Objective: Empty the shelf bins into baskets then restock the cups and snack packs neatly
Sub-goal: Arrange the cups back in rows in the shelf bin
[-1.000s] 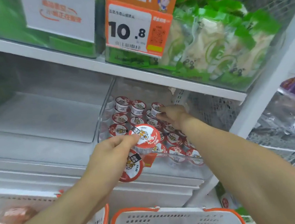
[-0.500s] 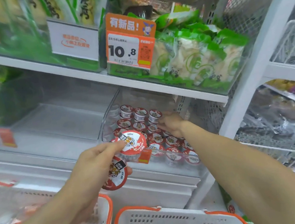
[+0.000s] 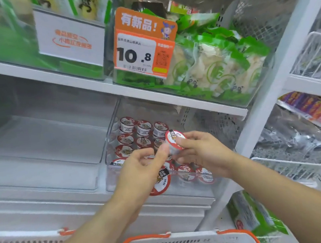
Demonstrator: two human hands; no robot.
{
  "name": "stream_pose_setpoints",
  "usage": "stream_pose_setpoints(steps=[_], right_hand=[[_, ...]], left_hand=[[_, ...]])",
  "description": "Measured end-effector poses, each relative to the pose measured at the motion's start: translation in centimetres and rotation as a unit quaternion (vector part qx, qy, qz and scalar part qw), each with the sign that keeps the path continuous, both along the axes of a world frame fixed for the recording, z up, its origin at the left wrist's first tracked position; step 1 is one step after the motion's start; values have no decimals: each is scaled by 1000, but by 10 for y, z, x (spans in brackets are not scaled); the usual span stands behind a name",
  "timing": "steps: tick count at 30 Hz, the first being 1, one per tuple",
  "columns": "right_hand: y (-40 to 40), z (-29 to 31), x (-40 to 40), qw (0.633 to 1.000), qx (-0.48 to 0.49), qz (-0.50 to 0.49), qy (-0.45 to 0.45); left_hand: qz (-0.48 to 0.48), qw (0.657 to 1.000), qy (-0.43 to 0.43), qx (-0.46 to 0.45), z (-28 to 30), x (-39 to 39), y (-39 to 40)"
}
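On the shelf (image 3: 152, 94), the clear bin (image 3: 110, 147) holds rows of cups (image 3: 142, 129). Just above its right side, the right hand (image 3: 201, 154) grips one cup (image 3: 174, 139), tilted leftward. The left hand (image 3: 141, 169) pinches that cup's base while holding another cup (image 3: 160, 183) beneath its palm.
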State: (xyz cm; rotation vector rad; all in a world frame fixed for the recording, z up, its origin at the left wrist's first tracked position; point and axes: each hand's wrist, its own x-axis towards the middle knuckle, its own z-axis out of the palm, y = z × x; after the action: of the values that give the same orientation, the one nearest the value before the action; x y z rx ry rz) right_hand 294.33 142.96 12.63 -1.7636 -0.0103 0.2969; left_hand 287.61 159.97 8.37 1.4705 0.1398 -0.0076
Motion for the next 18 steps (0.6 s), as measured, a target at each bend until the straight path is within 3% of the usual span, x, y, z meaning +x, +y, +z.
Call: stream_pose_setpoints(steps=[3,8,10,14,18], right_hand=[[-8,-17,59,987,57,-141,56],[-10,-41,135,970,-6,-235,62],[-8,-49,149,961,-66,-263,56],[-6,-56,157,924,-273,-266,-7],[-7,-53,152,914,-326,-242,-22]], left_hand=[[-7,1000,16,-22,0,4,5],[-14,996,43,-72,9,16,13],[0,998,24,-55,8,24,18],[-16,999,-15,-47,9,29,26],[-9,999,-42,11,6,27,23]])
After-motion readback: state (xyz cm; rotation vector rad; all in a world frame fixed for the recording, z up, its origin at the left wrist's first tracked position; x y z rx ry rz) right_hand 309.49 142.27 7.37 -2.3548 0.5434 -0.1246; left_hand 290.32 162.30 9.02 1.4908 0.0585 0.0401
